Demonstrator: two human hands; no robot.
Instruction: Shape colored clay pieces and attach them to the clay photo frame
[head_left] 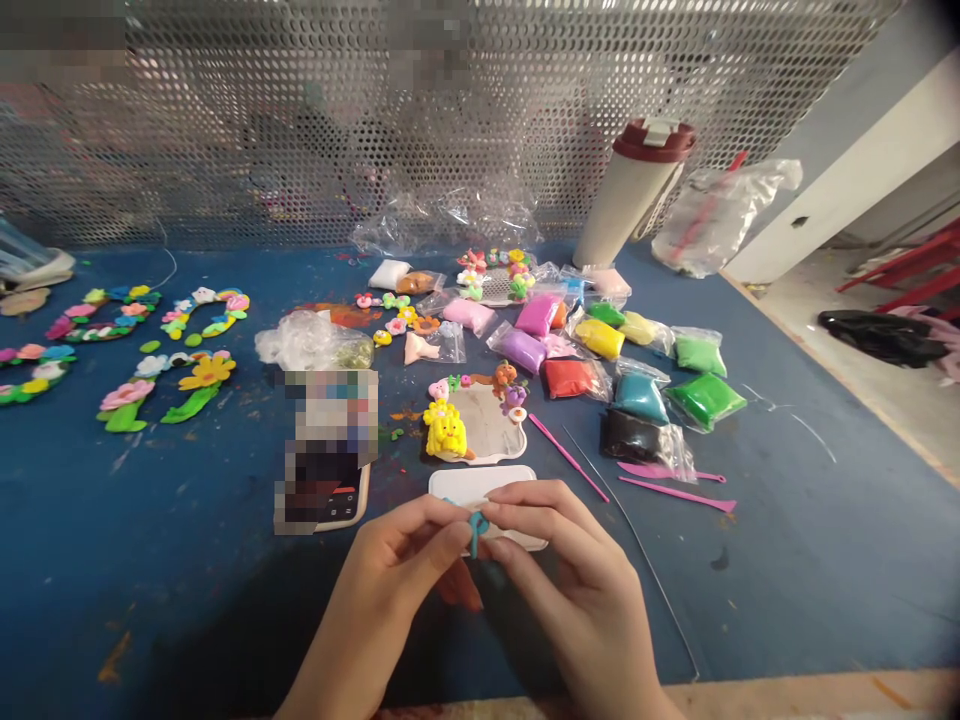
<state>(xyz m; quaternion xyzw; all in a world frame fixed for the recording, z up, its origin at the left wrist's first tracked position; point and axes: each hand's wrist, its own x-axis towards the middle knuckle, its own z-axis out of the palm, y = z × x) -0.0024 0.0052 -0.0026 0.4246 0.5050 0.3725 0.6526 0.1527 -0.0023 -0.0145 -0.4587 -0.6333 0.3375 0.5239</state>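
Hands [390, 570] [570, 570], two, pinching one teal loop [476, 525]

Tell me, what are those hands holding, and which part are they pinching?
A small teal clay piece. The left hand and right hand pinch its top loop between their fingertips; the lower end shows below.

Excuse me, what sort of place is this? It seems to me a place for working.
It looks like a craft workbench, probably in a workshop. A blue table holds bagged modelling clay, pink plastic sculpting tools and clay flowers, while the left hand and right hand pinch a teal clay piece.
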